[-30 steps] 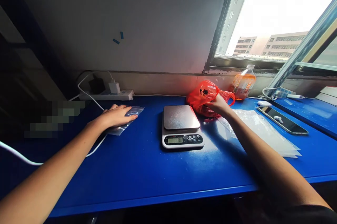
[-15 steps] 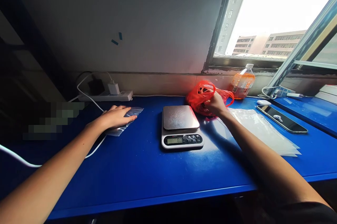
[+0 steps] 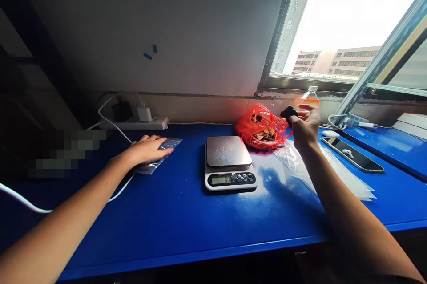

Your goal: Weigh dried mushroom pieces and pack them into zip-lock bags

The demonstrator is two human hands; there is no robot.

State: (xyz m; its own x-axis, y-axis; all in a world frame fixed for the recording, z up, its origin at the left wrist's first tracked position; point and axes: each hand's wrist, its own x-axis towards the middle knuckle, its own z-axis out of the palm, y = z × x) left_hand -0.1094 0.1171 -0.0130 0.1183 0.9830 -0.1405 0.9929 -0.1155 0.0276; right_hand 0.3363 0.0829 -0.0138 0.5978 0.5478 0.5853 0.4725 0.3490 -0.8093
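My left hand lies flat with fingers spread on a clear plastic bag at the left of the blue table. Raised above the right side, my right hand pinches a small dark, rough-looking piece; its exact kind is unclear. Just left of that hand, a red plastic bag stands open and shows several brown and dark pieces inside. Between my hands is a digital kitchen scale with a bare metal plate and a lit-grey display.
Flat clear bags lie under my right forearm, beside a phone with an earbud on it. Behind my right hand stands an orange drink bottle. A power strip with a white cable sits at the back left.
My right hand has come out of the red bag and moved up and right, now with a dark piece in its fingers. My left hand stays on the clear bag.
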